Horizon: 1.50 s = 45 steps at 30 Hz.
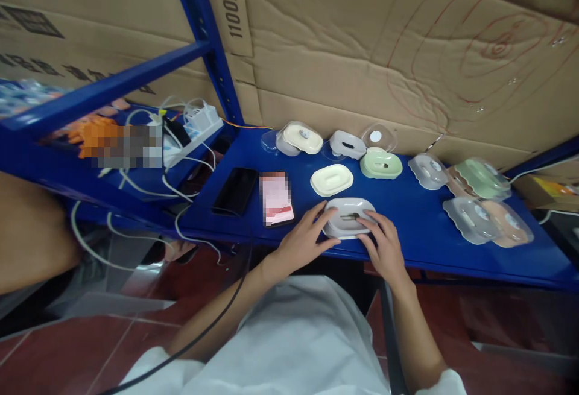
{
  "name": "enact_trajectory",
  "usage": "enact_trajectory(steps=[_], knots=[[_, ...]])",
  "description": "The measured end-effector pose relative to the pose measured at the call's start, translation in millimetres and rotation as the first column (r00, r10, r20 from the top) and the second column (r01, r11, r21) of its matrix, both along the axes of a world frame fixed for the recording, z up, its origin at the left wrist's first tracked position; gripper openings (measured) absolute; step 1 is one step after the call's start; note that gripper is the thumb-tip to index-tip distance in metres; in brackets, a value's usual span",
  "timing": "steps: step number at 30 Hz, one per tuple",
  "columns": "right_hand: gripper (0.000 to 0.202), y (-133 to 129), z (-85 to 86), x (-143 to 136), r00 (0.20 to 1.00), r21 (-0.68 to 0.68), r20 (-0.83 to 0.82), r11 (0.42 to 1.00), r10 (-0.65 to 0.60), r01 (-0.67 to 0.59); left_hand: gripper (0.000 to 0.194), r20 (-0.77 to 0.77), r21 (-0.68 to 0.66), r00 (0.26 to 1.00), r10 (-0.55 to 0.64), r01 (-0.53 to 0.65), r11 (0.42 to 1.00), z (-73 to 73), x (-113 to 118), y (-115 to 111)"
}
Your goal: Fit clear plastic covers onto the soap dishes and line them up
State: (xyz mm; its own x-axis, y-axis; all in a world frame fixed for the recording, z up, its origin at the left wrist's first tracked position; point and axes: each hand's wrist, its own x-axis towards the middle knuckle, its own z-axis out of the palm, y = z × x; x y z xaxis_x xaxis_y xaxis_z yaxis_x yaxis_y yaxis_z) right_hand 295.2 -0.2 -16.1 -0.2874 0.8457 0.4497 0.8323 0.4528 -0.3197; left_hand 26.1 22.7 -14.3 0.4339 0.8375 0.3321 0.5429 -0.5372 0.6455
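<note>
A light grey oval dish with a slot in its middle rests near the front edge of the blue table. My left hand touches its left side, thumb and fingers spread apart along the rim. At the right side my right hand lies with its fingers over the rim and its thumb below. Both hands hold the dish between them. Just behind it is a cream oval piece, touched by neither hand. A green dish stands behind and to the right.
A lit phone and a dark phone-like object lie left. Cream and grey dishes stand at the back; several dishes with clear covers stand right. A power strip and cables are on the left shelf.
</note>
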Motion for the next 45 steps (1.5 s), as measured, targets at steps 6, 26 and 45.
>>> enact_trajectory(steps=[6,26,45], knots=[[0.039,-0.3,4.1,-0.4,0.999,-0.023,0.008,0.999,0.037,-0.036,0.075,0.004,0.025,1.0,0.015,-0.015,1.0,-2.5,-0.6,0.7],[0.045,169.2,89.6,16.2,0.984,-0.008,0.172,0.999,0.037,-0.036,0.044,-0.018,0.074,0.997,0.071,-0.07,0.995,3.8,1.7,-4.9],[0.04,286.3,81.8,43.0,0.834,-0.003,-0.011,0.834,-0.552,0.552,0.034,-0.036,0.042,0.998,0.046,-0.044,0.998,5.8,0.7,-4.0]])
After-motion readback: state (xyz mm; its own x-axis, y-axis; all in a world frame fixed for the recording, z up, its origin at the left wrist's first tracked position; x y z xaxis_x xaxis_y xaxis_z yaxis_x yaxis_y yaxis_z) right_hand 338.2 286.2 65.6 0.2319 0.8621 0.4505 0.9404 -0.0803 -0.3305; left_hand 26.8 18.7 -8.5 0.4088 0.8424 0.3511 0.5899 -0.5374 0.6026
